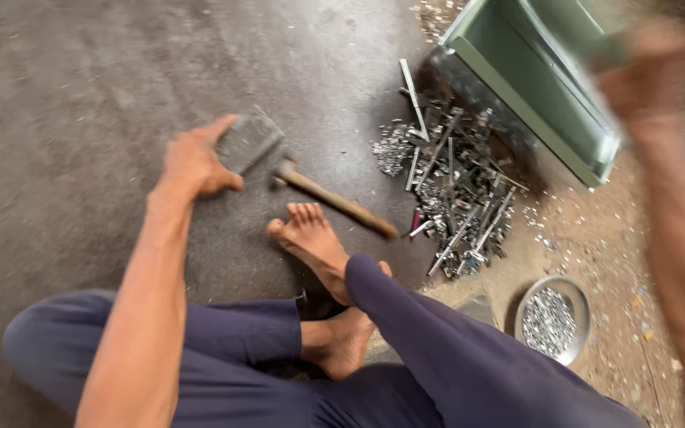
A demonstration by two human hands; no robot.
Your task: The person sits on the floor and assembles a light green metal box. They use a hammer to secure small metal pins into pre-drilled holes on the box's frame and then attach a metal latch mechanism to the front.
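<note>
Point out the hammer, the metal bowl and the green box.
hammer (334, 202): head view, middle of wooden handle.
metal bowl (573, 290): head view, upper right rim.
green box (517, 95): head view, long front wall.

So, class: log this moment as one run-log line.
left hand on grey block | right hand raised, blurred | hammer on floor

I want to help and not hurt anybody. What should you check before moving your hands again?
1. Left hand steady on the grey block: ok, resting on it.
2. Hammer free to pick up: ok, lying on the floor, nobody holding it.
3. Bare foot away from the hammer: not ok, toes right beside the handle.
4. Right hand grip: cannot tell, too blurred.
5. Metal scrap pile away from the foot: ok, apart.
6. Bowl of small parts upright: ok.
</note>
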